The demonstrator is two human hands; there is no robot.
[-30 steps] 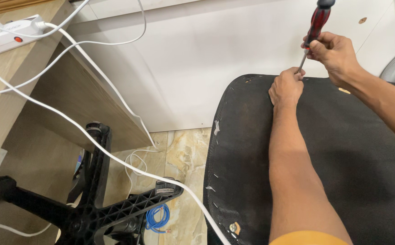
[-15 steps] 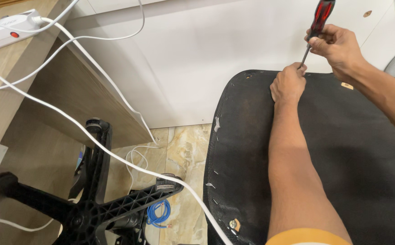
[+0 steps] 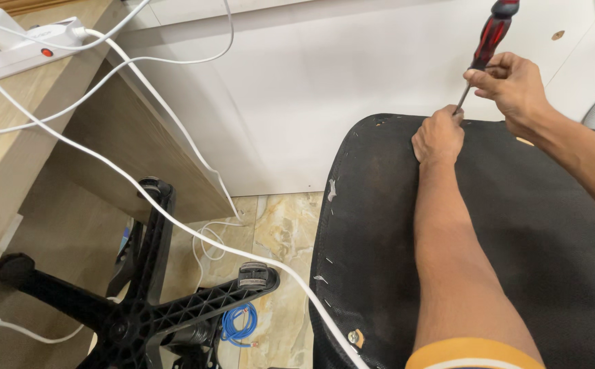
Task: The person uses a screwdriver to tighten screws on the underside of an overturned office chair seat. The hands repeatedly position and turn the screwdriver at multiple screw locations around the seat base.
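We work over the black underside of a chair seat [image 3: 516, 273], which fills the frame from four to six o'clock. Our right hand [image 3: 512, 85], at one o'clock, is clamped around the shaft end of a red-and-black screwdriver [image 3: 492, 34]; the tool stands tilted, handle up toward twelve, its tip down at the seat's far edge. Our left hand [image 3: 438, 134] is curled together into a loose fist resting on the seat just beside the tip; whether it pinches anything we cannot tell.

No container shows here. The nearest thing to one is the white power strip [image 3: 17, 48] at ten o'clock on the wooden surface [image 3: 10, 157], with white cables [image 3: 174, 219] plugged in and trailing down across the floor to the seat's near edge at six.

The seat's far rim lies close to the white wall panel [image 3: 311, 89], leaving little room beyond the tip. At seven o'clock a black chair base [image 3: 147, 314] with a caster lies on the tiled floor [image 3: 284, 232], a blue coiled wire [image 3: 237, 324] just beside it. A strip of bare tile runs between the base and the seat's left edge.
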